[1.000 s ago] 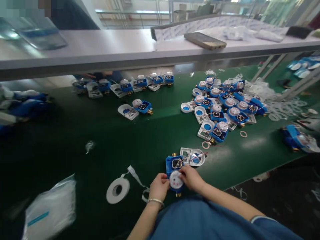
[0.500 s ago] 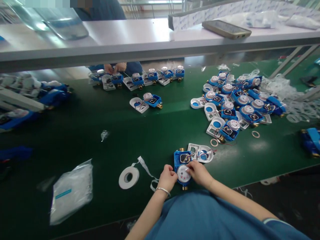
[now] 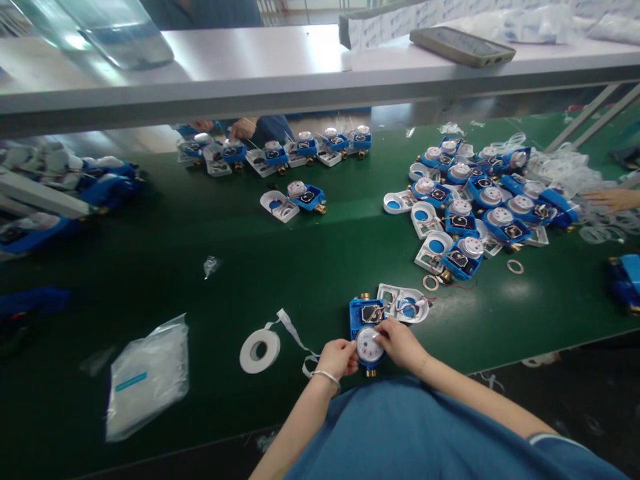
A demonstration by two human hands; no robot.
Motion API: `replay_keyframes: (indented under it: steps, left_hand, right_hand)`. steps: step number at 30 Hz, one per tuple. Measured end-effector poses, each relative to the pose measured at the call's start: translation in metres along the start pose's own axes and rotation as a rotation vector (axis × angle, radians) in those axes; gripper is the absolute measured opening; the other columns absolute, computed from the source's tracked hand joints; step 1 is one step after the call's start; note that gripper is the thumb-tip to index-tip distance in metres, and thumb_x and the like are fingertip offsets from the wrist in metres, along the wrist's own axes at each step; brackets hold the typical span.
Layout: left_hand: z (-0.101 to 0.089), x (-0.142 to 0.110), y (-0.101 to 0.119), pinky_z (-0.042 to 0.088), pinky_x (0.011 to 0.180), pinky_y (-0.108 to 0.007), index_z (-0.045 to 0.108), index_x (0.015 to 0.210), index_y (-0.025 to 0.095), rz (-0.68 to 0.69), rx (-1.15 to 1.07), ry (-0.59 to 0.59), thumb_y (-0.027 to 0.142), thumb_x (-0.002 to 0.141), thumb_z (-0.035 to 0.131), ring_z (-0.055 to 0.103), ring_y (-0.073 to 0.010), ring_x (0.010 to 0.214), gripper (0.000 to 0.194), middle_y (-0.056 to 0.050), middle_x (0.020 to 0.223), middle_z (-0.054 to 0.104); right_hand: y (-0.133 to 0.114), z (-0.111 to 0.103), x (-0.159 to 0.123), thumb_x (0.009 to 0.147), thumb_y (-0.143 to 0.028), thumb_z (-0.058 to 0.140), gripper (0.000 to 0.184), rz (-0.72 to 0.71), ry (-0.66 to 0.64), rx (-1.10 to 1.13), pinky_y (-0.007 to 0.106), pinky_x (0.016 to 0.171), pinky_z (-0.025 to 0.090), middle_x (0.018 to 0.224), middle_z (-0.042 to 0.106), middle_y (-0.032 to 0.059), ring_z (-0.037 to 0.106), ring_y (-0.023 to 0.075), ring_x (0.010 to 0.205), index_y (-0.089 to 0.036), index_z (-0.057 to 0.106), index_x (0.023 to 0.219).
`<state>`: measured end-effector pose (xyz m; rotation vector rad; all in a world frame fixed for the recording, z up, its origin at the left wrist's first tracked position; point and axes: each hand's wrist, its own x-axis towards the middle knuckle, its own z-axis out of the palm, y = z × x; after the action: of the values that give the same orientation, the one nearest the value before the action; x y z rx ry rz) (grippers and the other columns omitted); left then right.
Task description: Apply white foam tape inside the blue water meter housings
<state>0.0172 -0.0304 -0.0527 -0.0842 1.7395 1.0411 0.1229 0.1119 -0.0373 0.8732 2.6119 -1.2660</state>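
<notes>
A blue water meter (image 3: 367, 317) with a round white dial and brass ends lies on the bench close to my body. Its white cover (image 3: 400, 301) lies open behind it to the right, joined by thin wires. My left hand (image 3: 337, 358) is closed in a pinch at the left edge of the dial. On the dial's right edge, the bent fingers of my right hand (image 3: 399, 340) grip the meter; what lies under the fingertips is hidden. A roll of white tape (image 3: 260, 351) lies left of my left hand, its loose end trailing toward my wrist.
Several open meters (image 3: 460, 217) cluster at the right, beside clear plastic rings (image 3: 597, 230) and a co-worker's hand (image 3: 615, 198). More meters (image 3: 275, 157) stand in a far row near another person's hands. A plastic bag (image 3: 150, 380) lies left. A shelf (image 3: 260, 73) holding a phone (image 3: 463, 47) spans above.
A co-worker's hand has come into view at the right, over the plastic rings. My left fingers have shifted slightly at the dial's edge; my right hand stays nearly in place.
</notes>
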Motion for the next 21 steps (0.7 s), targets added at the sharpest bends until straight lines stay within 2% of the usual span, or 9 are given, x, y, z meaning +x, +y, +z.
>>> replay_keyframes:
  steps: [3, 6, 10, 13, 17, 21]
  left_hand:
    - [0.003, 0.0, 0.001, 0.038, 0.042, -0.021, 0.05, 0.063, 0.014, 0.033, 0.001, 0.006, 0.028, 0.074, 0.05, 0.043, -0.0069, 0.039, 0.019, 0.003, 0.048, 0.049]
    - [0.006, -0.003, -0.001, 0.032, 0.041, -0.02, 0.048, 0.062, 0.015, 0.122, 0.021, 0.058, 0.027, 0.074, 0.048, 0.039, -0.007, 0.039, 0.017, 0.005, 0.047, 0.044]
    - [0.005, -0.014, -0.005, 0.034, 0.049, -0.022, 0.05, 0.068, 0.017, 0.288, 0.037, 0.089, 0.036, 0.076, 0.047, 0.042, -0.0101, 0.048, 0.021, 0.005, 0.051, 0.044]
    - [0.003, -0.02, -0.005, 0.036, 0.054, -0.023, 0.052, 0.071, 0.017, 0.36, 0.029, 0.08, 0.041, 0.075, 0.049, 0.044, -0.0118, 0.054, 0.024, 0.004, 0.056, 0.047]
    - [0.002, -0.019, -0.003, 0.034, 0.053, -0.023, 0.053, 0.069, 0.017, 0.346, -0.019, 0.097, 0.039, 0.073, 0.052, 0.044, -0.0114, 0.054, 0.023, 0.004, 0.057, 0.048]
    - [0.002, -0.012, -0.004, 0.033, 0.049, -0.022, 0.052, 0.066, 0.015, 0.255, -0.136, 0.052, 0.04, 0.07, 0.054, 0.043, -0.0099, 0.049, 0.025, 0.004, 0.052, 0.047]
  right_hand:
    - [-0.001, -0.002, 0.0, 0.077, -0.018, 0.054, 0.013, -0.008, 0.0, -0.001, 0.025, 0.079, 0.038, 0.087, 0.059, 0.0047, 0.055, 0.0159, 0.085, -0.018, 0.062, 0.087]
    - [-0.004, -0.005, -0.001, 0.077, -0.019, 0.054, 0.013, 0.007, -0.01, -0.02, 0.025, 0.079, 0.039, 0.089, 0.059, 0.0052, 0.056, 0.0162, 0.087, -0.017, 0.062, 0.087]
    - [-0.005, -0.006, -0.001, 0.077, -0.02, 0.054, 0.013, 0.034, -0.028, -0.042, 0.025, 0.077, 0.039, 0.089, 0.06, 0.0056, 0.056, 0.0161, 0.085, -0.017, 0.062, 0.086]
    - [-0.003, -0.003, -0.001, 0.076, -0.022, 0.056, 0.01, 0.051, -0.052, -0.046, 0.025, 0.075, 0.039, 0.087, 0.06, 0.0049, 0.056, 0.0159, 0.083, -0.017, 0.061, 0.083]
    - [-0.004, 0.002, -0.006, 0.076, -0.022, 0.054, 0.008, 0.047, -0.067, -0.054, 0.025, 0.071, 0.04, 0.084, 0.057, 0.0041, 0.054, 0.015, 0.077, -0.017, 0.058, 0.081]
    - [-0.016, 0.005, -0.014, 0.074, -0.024, 0.057, 0.023, -0.135, 0.027, -0.053, 0.029, 0.081, 0.039, 0.097, 0.052, 0.0067, 0.049, 0.0182, 0.09, -0.017, 0.053, 0.096]
